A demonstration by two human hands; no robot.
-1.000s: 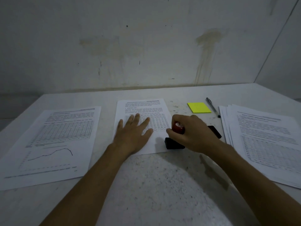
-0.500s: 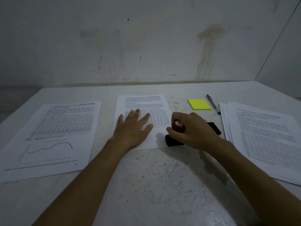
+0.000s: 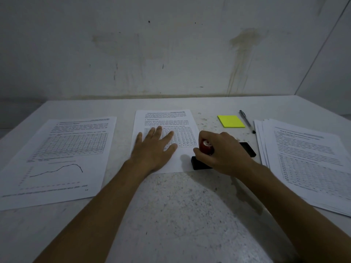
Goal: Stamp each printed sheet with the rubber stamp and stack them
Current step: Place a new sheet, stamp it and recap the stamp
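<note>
A printed sheet (image 3: 167, 118) with text and a table lies in the middle of the table. My left hand (image 3: 154, 150) rests flat on it, fingers spread. My right hand (image 3: 224, 153) grips the red-handled rubber stamp (image 3: 207, 147), held down on a black ink pad (image 3: 200, 164) at the sheet's right edge; the pad's far end (image 3: 247, 149) shows behind my hand. At the left lies a sheet (image 3: 62, 156) printed with a table and a line graph. A fanned pile of printed sheets (image 3: 307, 160) is on the right.
A yellow sticky-note pad (image 3: 230, 121) and a pen (image 3: 247, 121) lie behind the ink pad. The white speckled table (image 3: 180, 215) meets a stained wall at the back. Its front part between my forearms is bare.
Both hands stay in place, the left on the middle sheet, the right on the stamp over the pad. Only the camera view has shifted slightly.
</note>
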